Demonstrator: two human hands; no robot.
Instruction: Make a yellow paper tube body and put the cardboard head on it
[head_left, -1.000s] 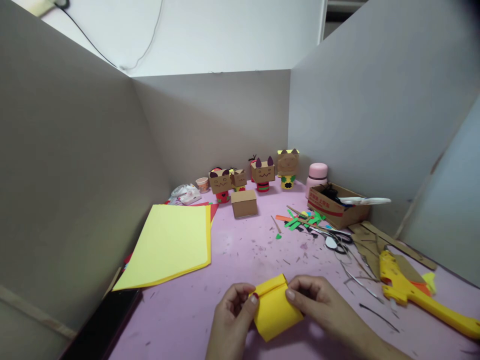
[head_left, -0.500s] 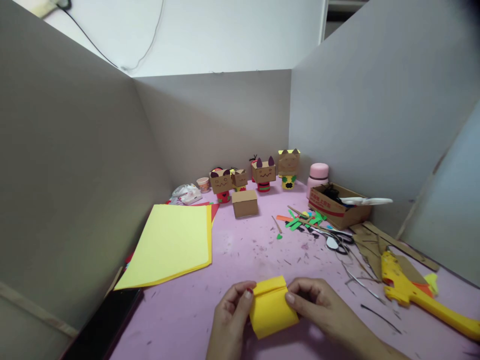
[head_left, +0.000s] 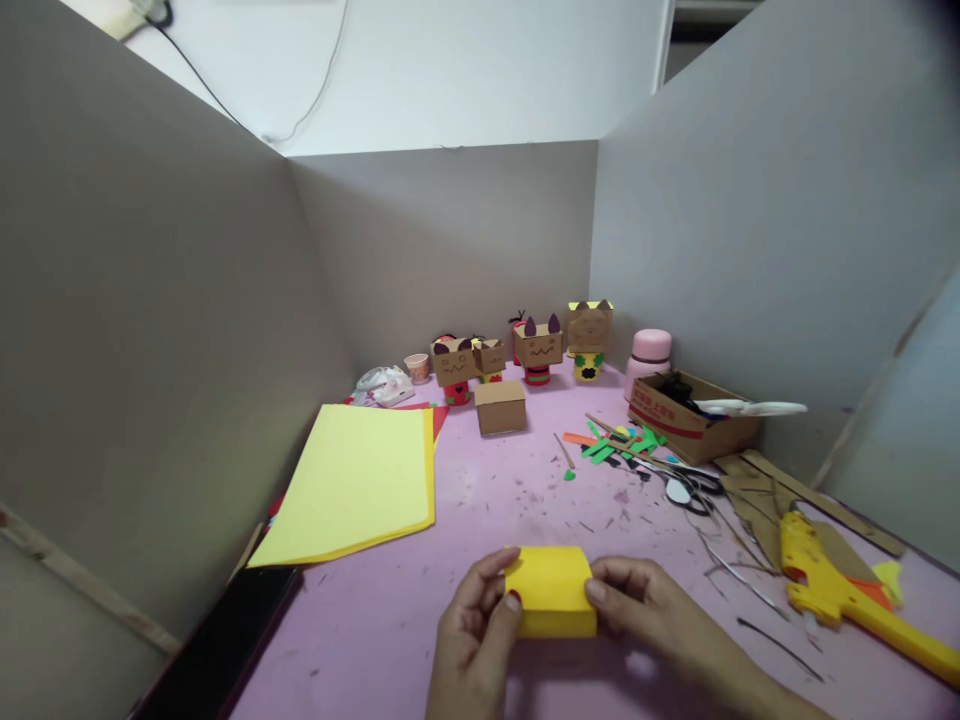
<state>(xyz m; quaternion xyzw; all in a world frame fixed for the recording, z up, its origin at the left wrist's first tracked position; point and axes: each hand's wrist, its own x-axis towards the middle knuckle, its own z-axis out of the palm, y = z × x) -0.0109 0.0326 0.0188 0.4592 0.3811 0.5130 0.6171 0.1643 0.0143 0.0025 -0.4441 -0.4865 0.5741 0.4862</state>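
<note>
A folded yellow paper piece (head_left: 551,592) lies low over the pink tabletop (head_left: 390,620) near the front edge, held between both hands. My left hand (head_left: 480,625) pinches its left side with thumb and curled fingers. My right hand (head_left: 645,610) grips its right side, fingers bent onto the paper's edge. The paper's top face is flat and squared toward me.
A stack of yellow sheets (head_left: 360,480) lies at the left. Cardboard box figures (head_left: 540,350) and a plain small box (head_left: 501,406) stand at the back. Paper scraps and scissors (head_left: 686,485), a cardboard tray (head_left: 694,420) and a yellow glue gun (head_left: 840,590) sit at the right. Grey partition walls enclose the table.
The yellow paper has been turned and flattened from a tilted, creased shape into a squared block between my hands. The view has shifted slightly.
</note>
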